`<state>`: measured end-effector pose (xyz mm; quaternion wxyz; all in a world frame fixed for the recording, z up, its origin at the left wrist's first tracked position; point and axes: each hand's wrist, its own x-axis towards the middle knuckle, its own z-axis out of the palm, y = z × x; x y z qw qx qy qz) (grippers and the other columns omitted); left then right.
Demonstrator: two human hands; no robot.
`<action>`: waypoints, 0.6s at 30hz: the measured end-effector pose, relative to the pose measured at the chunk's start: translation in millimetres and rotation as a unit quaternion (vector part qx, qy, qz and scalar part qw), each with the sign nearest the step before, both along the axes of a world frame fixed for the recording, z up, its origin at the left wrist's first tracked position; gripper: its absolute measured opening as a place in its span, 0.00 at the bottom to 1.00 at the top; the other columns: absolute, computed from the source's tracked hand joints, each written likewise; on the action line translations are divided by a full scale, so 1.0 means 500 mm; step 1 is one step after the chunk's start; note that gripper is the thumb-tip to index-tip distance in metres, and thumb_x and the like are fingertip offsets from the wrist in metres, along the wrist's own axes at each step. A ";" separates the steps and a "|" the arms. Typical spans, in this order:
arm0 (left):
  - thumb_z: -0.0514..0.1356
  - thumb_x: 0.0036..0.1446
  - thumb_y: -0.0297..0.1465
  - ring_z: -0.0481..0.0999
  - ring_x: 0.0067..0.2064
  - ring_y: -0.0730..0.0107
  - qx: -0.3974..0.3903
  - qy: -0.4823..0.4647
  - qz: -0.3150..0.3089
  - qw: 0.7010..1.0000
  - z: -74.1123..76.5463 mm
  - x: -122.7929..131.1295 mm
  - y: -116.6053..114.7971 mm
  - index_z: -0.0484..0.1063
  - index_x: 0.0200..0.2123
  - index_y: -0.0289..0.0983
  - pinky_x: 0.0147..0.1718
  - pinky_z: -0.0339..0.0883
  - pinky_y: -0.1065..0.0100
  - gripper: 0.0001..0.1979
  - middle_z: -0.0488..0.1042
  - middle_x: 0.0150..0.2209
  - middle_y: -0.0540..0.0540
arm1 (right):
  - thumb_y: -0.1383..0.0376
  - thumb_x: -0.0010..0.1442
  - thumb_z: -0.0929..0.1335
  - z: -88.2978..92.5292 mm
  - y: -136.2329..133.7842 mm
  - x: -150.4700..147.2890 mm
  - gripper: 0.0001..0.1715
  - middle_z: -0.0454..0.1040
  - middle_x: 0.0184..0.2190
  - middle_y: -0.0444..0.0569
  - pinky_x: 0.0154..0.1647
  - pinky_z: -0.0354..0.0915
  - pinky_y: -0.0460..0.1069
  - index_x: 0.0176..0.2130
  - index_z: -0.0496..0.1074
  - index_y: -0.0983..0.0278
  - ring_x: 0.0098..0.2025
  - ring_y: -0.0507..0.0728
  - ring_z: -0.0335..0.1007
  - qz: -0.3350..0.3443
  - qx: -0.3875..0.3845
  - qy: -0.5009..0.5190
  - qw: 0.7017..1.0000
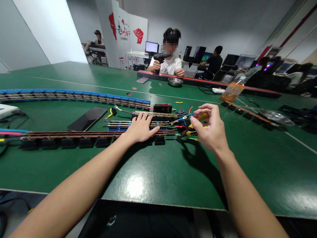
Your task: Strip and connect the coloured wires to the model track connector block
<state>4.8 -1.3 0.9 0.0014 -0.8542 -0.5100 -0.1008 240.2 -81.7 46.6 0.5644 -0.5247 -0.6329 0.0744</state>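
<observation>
- Running slantwise from the right hand [211,129], the dark-headed pliers with yellow-and-black handles [190,132] point down and leftward, to the right end of the long reddish-brown metal strips [69,134].
- Of the two hands, the right is nearer the pliers; its thumb and fingers are bent narrow about the upper handle and appear to hold it, though the far side of the grip is hidden.
- Just left of the right fingertips lies a blue wire with a silvery ring terminal [191,115]; whether the fingers touch it, I cannot tell.
- The left hand [141,128] rests palm down, fingers spread wide and gripping nothing, across the strips and the brass-coloured rods on blue plastic supports [119,124].
- Those strips lie with their long axis left to right, roughly along the near edge of the glossy green counter [151,171], raised on a row of square black blocks [86,142].
- The pliers look open at the handles, with yellow sleeves brighter than the dark head; the tip blends into the tangled wires.
- Left of the left hand lies a flat black phone [88,119].
</observation>
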 end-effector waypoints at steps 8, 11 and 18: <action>0.44 0.66 0.53 0.55 0.69 0.44 0.004 -0.003 -0.004 1.000 0.000 0.000 0.000 0.60 0.66 0.32 0.60 0.59 0.44 0.37 0.57 0.69 0.34 | 0.54 0.55 0.72 0.013 -0.011 0.015 0.18 0.75 0.36 0.47 0.34 0.70 0.51 0.42 0.67 0.59 0.33 0.56 0.73 -0.023 0.004 -0.112 0.993; 0.45 0.66 0.53 0.56 0.69 0.45 0.005 -0.004 -0.005 1.000 0.002 0.000 -0.002 0.60 0.66 0.33 0.60 0.60 0.45 0.36 0.58 0.68 0.34 | 0.56 0.55 0.72 -0.001 -0.009 -0.012 0.18 0.73 0.37 0.46 0.31 0.70 0.48 0.42 0.68 0.59 0.36 0.55 0.72 0.042 0.011 -0.030 0.999; 0.44 0.66 0.53 0.54 0.69 0.44 -0.002 -0.003 -0.002 1.000 0.002 0.001 -0.002 0.59 0.66 0.32 0.62 0.57 0.42 0.37 0.56 0.69 0.34 | 0.61 0.56 0.71 -0.045 0.013 -0.040 0.24 0.68 0.50 0.50 0.33 0.73 0.48 0.51 0.63 0.55 0.50 0.58 0.72 0.140 0.116 0.115 0.977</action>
